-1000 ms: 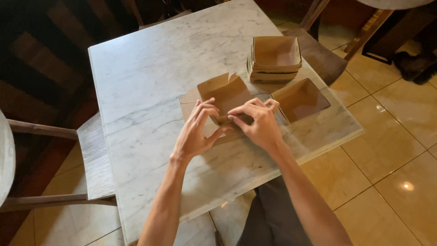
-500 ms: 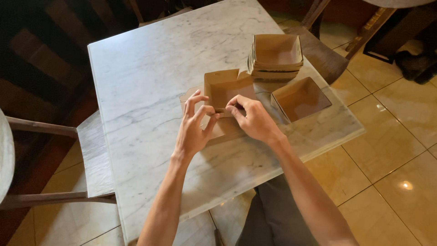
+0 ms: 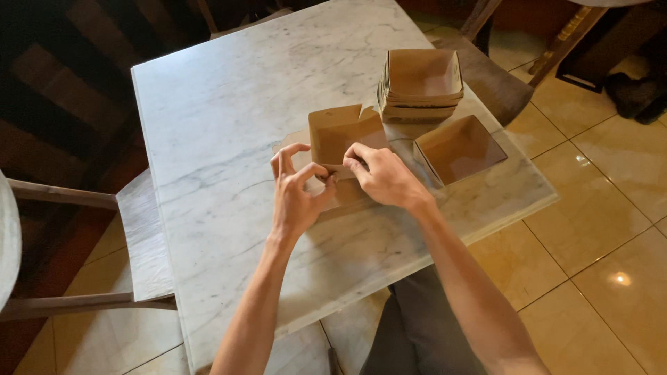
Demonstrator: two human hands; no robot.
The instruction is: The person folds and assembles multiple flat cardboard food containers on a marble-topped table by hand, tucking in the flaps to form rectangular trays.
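Note:
A half-folded brown cardboard box (image 3: 342,136) stands on the white marble table (image 3: 229,118), its far wall raised. My left hand (image 3: 295,191) pinches the near left flap of this box. My right hand (image 3: 382,177) pinches the near edge beside it, fingers curled on the card. Both hands hide the box's front part. A flat piece of the same cardboard lies under them.
A finished open cardboard tray (image 3: 458,147) lies to the right of my hands. A stack of nested trays (image 3: 420,83) stands behind it. Wooden chairs stand at the left (image 3: 132,236) and far right (image 3: 490,76). Tiled floor lies to the right.
The box's wall has been folded upright. Both hands have drawn closer together at the box's near edge and now pinch it.

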